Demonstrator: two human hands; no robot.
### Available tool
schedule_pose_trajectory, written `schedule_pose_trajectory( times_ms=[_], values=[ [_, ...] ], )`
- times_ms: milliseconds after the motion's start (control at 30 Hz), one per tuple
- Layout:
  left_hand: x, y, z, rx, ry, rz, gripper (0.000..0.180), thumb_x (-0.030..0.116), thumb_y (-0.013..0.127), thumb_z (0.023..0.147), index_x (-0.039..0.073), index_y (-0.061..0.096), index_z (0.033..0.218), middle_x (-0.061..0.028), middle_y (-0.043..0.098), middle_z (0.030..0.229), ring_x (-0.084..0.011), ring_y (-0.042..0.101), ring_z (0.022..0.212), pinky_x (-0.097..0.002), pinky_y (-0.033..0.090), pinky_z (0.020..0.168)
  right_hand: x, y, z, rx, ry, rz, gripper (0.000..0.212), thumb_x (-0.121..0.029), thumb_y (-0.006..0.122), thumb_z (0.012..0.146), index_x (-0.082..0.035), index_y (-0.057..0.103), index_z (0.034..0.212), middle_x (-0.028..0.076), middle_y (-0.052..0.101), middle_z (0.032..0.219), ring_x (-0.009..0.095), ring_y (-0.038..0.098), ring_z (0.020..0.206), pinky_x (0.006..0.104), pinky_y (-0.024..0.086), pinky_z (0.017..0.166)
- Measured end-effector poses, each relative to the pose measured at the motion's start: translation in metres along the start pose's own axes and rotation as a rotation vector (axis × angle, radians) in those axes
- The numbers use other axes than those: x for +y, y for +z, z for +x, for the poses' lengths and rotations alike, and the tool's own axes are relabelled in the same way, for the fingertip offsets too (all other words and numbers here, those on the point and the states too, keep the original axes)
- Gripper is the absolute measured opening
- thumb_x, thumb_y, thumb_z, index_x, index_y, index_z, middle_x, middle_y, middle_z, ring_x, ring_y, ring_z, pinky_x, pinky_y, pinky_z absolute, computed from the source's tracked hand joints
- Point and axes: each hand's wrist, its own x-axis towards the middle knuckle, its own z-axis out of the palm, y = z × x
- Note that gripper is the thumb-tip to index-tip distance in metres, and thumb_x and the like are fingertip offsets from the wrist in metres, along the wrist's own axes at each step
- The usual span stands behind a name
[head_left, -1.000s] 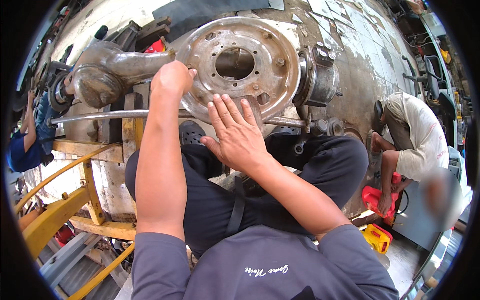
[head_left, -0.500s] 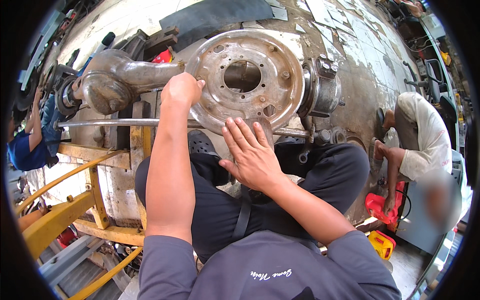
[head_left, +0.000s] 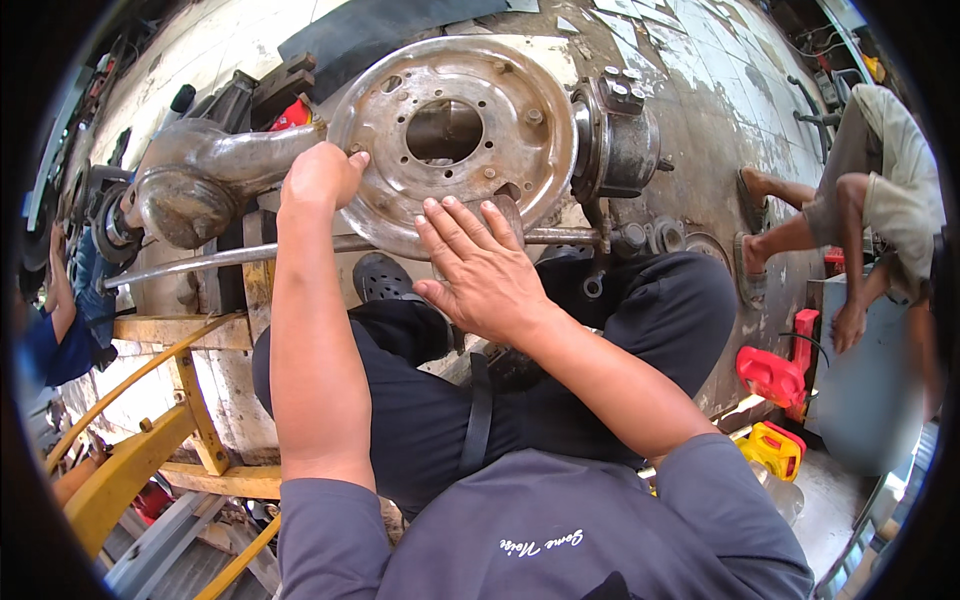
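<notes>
A round, worn metal brake backing plate (head_left: 385,130) with a large central hole and several small holes stands in front of me, fixed to an axle housing (head_left: 225,160). My left hand (head_left: 323,178) is closed on its left rim, the thumb on the plate's face. My right hand (head_left: 483,272) lies with fingers stretched out over a flat brown piece (head_left: 509,218) at the plate's lower edge. Most of that piece is hidden under the palm, so its kind is unclear. A dark hub with bolts (head_left: 620,140) sits at the plate's right.
A long metal rod (head_left: 200,260) runs below the axle. A yellow metal frame (head_left: 130,470) stands at my left. On the right, another person (head_left: 890,170) is beside a red tool-like object (head_left: 775,372) and a yellow container (head_left: 770,450). Someone in blue (head_left: 60,330) is far left.
My view has shifted, so the plate and axle appear higher and farther left. The person at the right has risen from a lower crouch. Both my hands keep nearly the same places on the plate.
</notes>
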Motion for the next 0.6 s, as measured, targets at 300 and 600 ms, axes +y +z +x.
schedule_pose_trajectory(
  times_ms=[300, 600],
  values=[
    [-0.002, 0.008, 0.007, 0.058, 0.016, -0.009, 0.056, 0.048, 0.062, 0.096, -0.005, 0.073, 0.109, -0.0297, 0.069, 0.113, -0.0425, 0.066, 0.111, -0.0484, 0.051, 0.098, 0.012, 0.000, -0.003, 0.119, -0.018, 0.036, 0.071, -0.054, 0.047, 0.100, -0.002, 0.046, 0.149, 0.014, 0.042, 0.157, 0.028, 0.031, 0.150, 0.0493, 0.016, 0.123],
    [-0.001, 0.011, 0.003, 0.101, 0.037, 0.007, 0.056, 0.049, 0.062, 0.096, -0.005, 0.073, 0.109, -0.0293, 0.069, 0.113, -0.0421, 0.066, 0.111, -0.0483, 0.051, 0.097, 0.017, 0.003, -0.013, 0.161, 0.024, 0.016, 0.070, -0.054, 0.039, 0.103, -0.004, 0.045, 0.150, 0.013, 0.043, 0.157, 0.028, 0.028, 0.152, 0.0514, 0.012, 0.124]
  ],
)
